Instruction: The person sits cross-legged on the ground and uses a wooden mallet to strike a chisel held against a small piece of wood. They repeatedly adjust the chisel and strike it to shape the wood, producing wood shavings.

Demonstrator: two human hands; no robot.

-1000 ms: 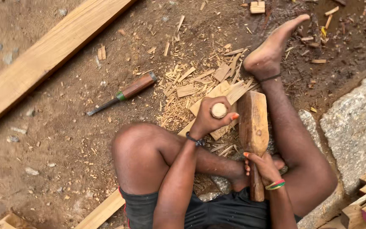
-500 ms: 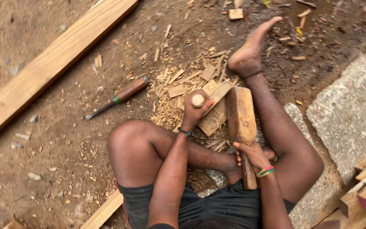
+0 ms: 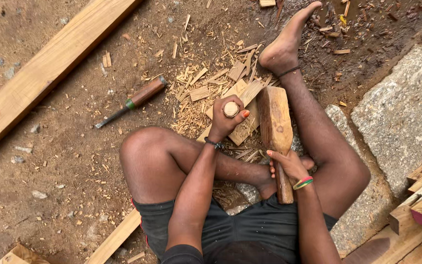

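Pale round-ended wooden chisel handle (image 3: 231, 109) gripped upright in left hand (image 3: 224, 122), right hand (image 3: 287, 165) clutching heavy brown wooden mallet (image 3: 275, 128); a glancing blow could strike knuckles.

No packages, labels, signs or screens here.

outdoor woodworking spot: dirt ground (image 3: 64, 161), wood shavings (image 3: 196, 98), planks (image 3: 50, 68), chisel (image 3: 130, 102).

Chisel (image 3: 231, 109) blade hidden below fingers (image 3: 225, 124)
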